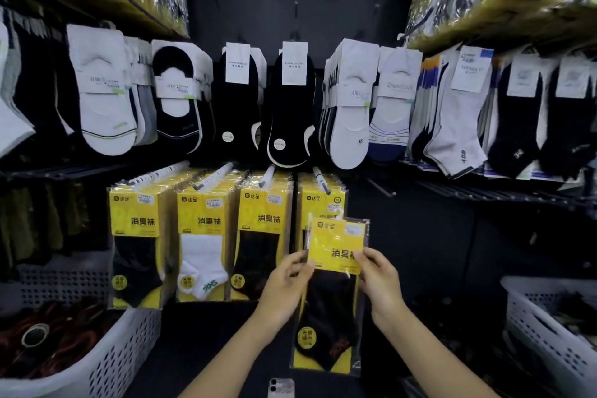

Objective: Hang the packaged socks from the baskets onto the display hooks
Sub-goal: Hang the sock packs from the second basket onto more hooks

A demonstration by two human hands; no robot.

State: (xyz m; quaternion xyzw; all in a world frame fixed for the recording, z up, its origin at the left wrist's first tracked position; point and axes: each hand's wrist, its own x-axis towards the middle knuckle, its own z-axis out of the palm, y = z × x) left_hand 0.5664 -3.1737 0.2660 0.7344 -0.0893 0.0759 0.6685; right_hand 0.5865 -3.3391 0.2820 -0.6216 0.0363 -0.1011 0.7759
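I hold one sock packet (pixel 334 271) upright in front of the lower display row: a yellow card with black socks in clear wrap and a small white hanger at its top. My left hand (pixel 286 284) pinches its left edge and my right hand (pixel 379 281) pinches its right edge. The packet's top sits just below the tip of the fourth display hook (pixel 320 178), in front of the yellow packets (pixel 318 203) hanging there. Three more hooks to the left carry full rows of the same yellow packets (pixel 202 236).
A white perforated basket (pixel 106 362) with dark red goods stands at lower left, another white basket (pixel 549 333) at lower right. Rows of black and white socks (pixel 290 107) hang above. A bare hook (pixel 381 187) juts out right of the yellow rows. A phone (pixel 281 387) lies at the bottom.
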